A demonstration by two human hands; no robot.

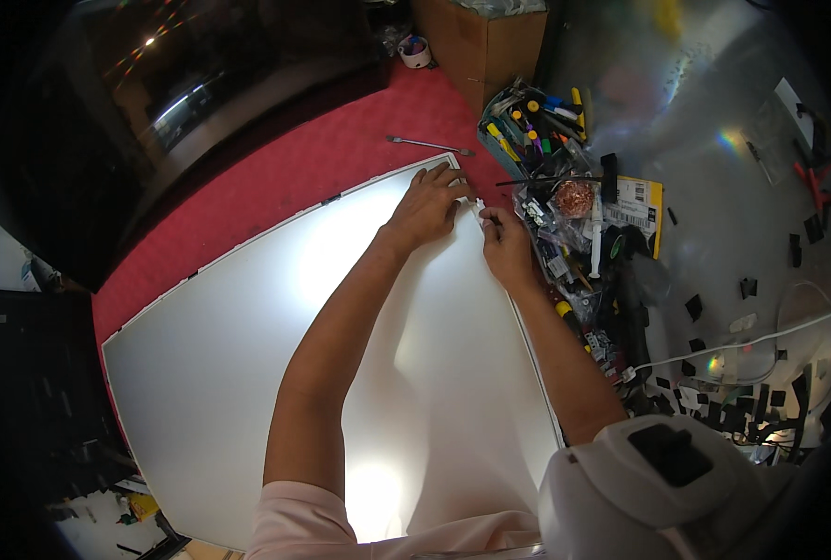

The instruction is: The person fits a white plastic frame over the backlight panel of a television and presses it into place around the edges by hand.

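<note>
A large white glossy panel (247,308) with a thin pale frame lies in front of me, reflecting bright light. My left hand (426,207) rests over its far right corner, fingers extended across the surface and edge. Just beside it, my right hand (509,245) is closed in a pinch at the panel's right edge. A small white piece (480,204) shows at those fingertips; its exact kind is too small to tell. Both forearms reach over the panel, the right one crossing its right edge.
Red padding (341,149) lies under the panel. Beyond it leans a large dark screen (210,103). A metal rod tool (429,146) lies past the corner. To the right are a bin of pens and tools (532,121), copper braid (575,198), and a white cable (733,344).
</note>
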